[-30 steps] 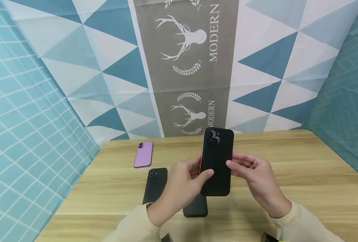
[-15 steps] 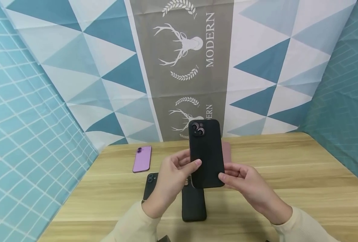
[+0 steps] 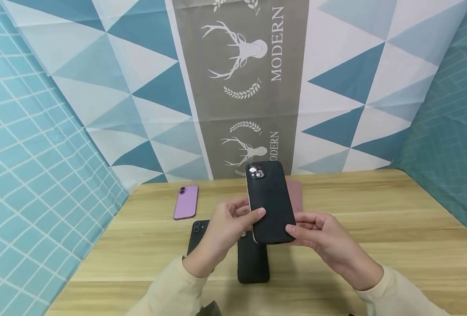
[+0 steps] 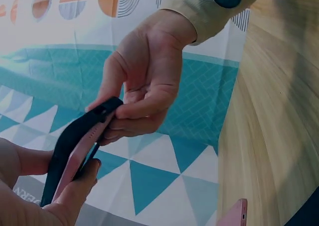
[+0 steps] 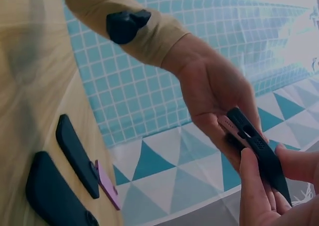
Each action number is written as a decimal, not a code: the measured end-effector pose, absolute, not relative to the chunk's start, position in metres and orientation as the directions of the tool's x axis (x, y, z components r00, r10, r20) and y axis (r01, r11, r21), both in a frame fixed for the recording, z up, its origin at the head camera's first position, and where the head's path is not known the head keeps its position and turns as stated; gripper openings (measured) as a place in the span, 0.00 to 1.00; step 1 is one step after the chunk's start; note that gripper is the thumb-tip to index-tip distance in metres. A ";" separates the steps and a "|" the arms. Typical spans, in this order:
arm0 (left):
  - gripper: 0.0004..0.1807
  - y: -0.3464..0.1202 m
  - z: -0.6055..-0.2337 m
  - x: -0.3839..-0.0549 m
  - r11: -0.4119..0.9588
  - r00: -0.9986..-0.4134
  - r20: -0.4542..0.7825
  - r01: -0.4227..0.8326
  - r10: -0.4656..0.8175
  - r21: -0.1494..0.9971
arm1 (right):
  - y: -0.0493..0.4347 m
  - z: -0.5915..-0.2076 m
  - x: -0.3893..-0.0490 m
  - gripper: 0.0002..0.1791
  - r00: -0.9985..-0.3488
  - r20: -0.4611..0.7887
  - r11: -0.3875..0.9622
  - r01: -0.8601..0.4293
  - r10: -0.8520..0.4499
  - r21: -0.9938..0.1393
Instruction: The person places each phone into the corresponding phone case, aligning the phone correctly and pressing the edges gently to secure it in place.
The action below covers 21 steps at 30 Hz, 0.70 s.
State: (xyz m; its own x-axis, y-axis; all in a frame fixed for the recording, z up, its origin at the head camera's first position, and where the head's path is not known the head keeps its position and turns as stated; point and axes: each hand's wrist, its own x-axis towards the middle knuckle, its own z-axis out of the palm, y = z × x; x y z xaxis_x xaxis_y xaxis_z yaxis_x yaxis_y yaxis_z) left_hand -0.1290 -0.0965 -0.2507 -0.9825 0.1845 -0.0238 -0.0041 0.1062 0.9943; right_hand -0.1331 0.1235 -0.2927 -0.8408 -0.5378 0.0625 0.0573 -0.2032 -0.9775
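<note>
Both hands hold up a black phone case (image 3: 271, 204) above the table, its camera cutout toward the wall. Inside it sits a pink phone (image 4: 76, 159), whose side edge shows along the case's lip in the left wrist view. A pale strip of that edge also shows at the case's left in the head view. My left hand (image 3: 230, 228) pinches the left side, thumb on the back and fingers behind. The lower right corner is pinched by my right hand (image 3: 326, 239), thumb on the back. The phone's screen side is hidden in the head view.
On the wooden table (image 3: 375, 219) lie a purple phone (image 3: 186, 202) at the back left, a dark phone (image 3: 197, 232) partly behind the left hand, a black phone-shaped piece (image 3: 253, 261) below the hands, and a pink phone (image 3: 295, 193) behind the held one. Patterned cloth surrounds the table.
The held phone and case have shifted left, and lately their top has tipped back. The right hand has slid down to the lower corner. The pink phone behind has come into view.
</note>
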 end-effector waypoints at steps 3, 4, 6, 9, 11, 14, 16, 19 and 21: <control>0.21 -0.098 -0.253 -0.129 0.085 -0.980 -0.027 -0.011 0.198 0.996 | 0.125 -0.295 -0.134 0.12 -0.841 0.052 -0.182 0.056 -0.539 -0.982; 0.21 -0.098 -0.253 -0.129 0.079 -0.980 -0.022 -0.006 0.200 0.997 | 0.125 -0.296 -0.135 0.14 -0.840 0.046 -0.173 0.058 -0.541 -0.983; 0.21 -0.098 -0.254 -0.129 0.066 -0.979 -0.009 0.005 0.204 0.998 | 0.125 -0.297 -0.135 0.19 -0.839 0.032 -0.148 0.058 -0.543 -0.987; 0.21 -0.097 -0.254 -0.128 0.052 -0.980 0.003 0.014 0.200 0.999 | 0.125 -0.297 -0.137 0.27 -0.837 0.016 -0.116 0.056 -0.546 -0.992; 0.21 -0.096 -0.255 -0.129 0.052 -0.980 0.006 0.017 0.201 0.999 | 0.125 -0.296 -0.137 0.29 -0.842 0.011 -0.103 0.053 -0.540 -0.993; 0.22 -0.096 -0.255 -0.129 0.080 -0.978 -0.008 0.009 0.207 0.997 | 0.125 -0.297 -0.137 0.25 -0.858 0.004 -0.105 0.058 -0.513 -0.993; 0.23 -0.096 -0.255 -0.128 0.135 -0.977 0.002 0.031 0.215 0.990 | 0.125 -0.298 -0.136 0.23 -0.877 0.000 -0.106 0.058 -0.481 -0.993; 0.23 -0.097 -0.256 -0.124 0.248 -0.971 0.024 0.085 0.236 0.965 | 0.123 -0.296 -0.134 0.23 -0.917 -0.022 -0.080 0.059 -0.398 -0.995; 0.21 -0.097 -0.257 -0.122 0.287 -0.963 0.037 0.116 0.267 0.951 | 0.122 -0.293 -0.132 0.25 -0.944 -0.037 -0.046 0.055 -0.327 -0.997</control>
